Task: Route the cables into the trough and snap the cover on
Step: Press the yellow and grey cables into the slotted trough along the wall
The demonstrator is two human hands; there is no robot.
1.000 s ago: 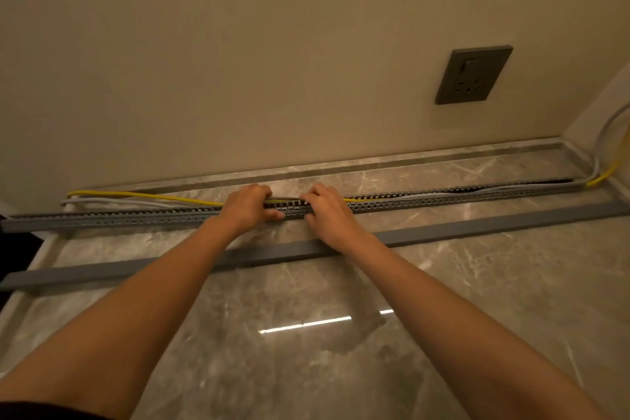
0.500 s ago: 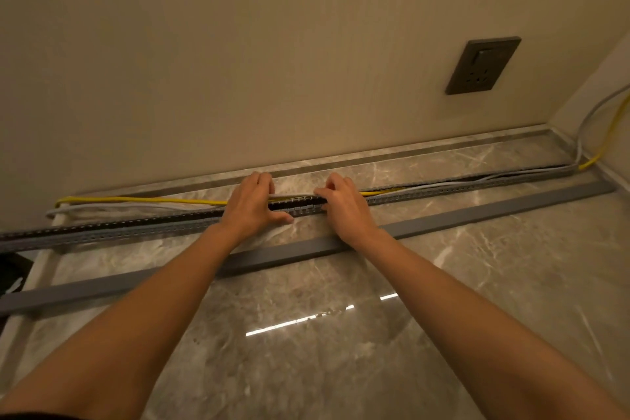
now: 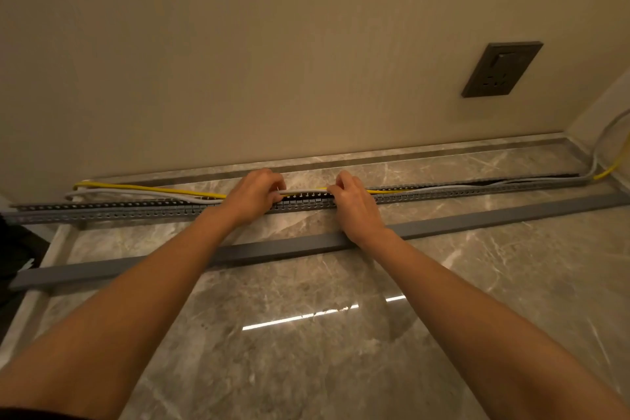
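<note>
A long grey slotted trough (image 3: 119, 211) lies on the marble floor along the wall. A yellow cable (image 3: 143, 187) and a white cable (image 3: 136, 195) run beside and over it; to the right they lie inside the trough and rise at the corner. My left hand (image 3: 254, 198) and my right hand (image 3: 354, 204) both pinch the cables just above the trough's middle, a short stretch of cable showing between them. The grey cover strip (image 3: 477, 223) lies loose on the floor, parallel to the trough and nearer to me, passing under my forearms.
A dark wall socket (image 3: 501, 69) sits on the beige wall at the right. A low marble skirting (image 3: 426, 150) runs along the wall's foot. A side wall closes the right corner. A dark gap opens at the far left edge.
Both hands have lifted slightly and now pinch the cables above the trough. The view has shifted a little to the left and down.
</note>
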